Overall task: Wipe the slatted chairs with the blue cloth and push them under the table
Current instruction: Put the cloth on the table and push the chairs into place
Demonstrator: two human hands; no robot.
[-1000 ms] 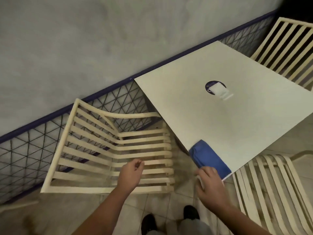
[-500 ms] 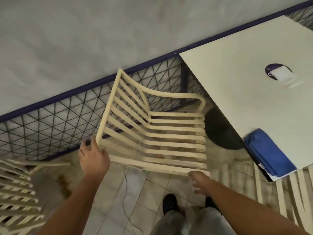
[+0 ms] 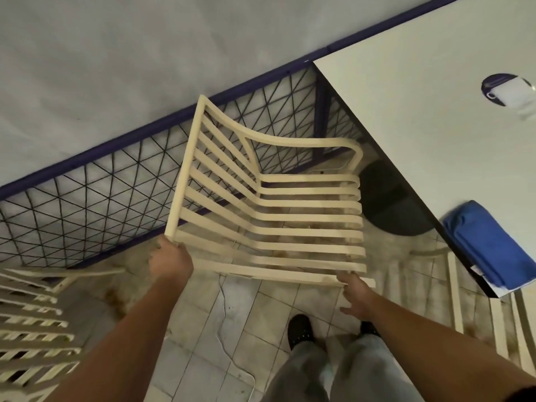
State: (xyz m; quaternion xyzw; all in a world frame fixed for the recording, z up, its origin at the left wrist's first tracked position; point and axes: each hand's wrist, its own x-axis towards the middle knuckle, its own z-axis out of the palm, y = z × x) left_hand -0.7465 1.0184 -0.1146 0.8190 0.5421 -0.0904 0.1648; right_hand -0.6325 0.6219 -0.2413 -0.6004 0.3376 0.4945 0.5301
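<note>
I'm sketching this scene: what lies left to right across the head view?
Slatted chair at the left edge, left hand, right hand, blue cloth; the held chair spans both hands.

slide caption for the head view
Left hand grips the slatted chair, right hand at its seat edge; blue cloth on table.

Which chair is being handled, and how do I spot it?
Start at the white table; left of its corner, by the mesh fence, is a cream slatted chair. It is the only chair shown whole, with the left hand gripping its backrest corner and the right hand touching its seat edge.
</note>
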